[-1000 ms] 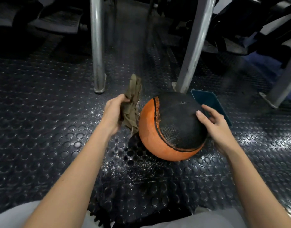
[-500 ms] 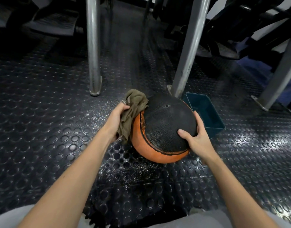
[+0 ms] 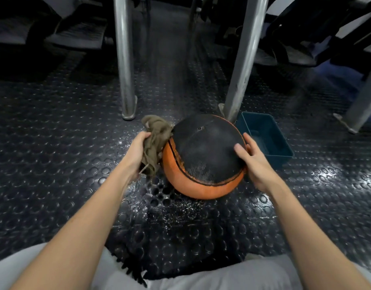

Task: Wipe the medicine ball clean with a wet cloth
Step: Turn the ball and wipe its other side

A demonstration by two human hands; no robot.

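Your left hand [image 3: 136, 152] grips the cloth [image 3: 156, 141] against the ball's [image 3: 203, 158] left side; your right hand [image 3: 254, 162], fingers relaxed, steadies its right. Mid-wipe, probably; next, rub across the top.

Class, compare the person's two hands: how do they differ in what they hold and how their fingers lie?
The left hand grips the brown cloth; the right hand holds nothing. Left fingers curl; right fingers lie fairly straight against the medicine ball. Both flank the ball.
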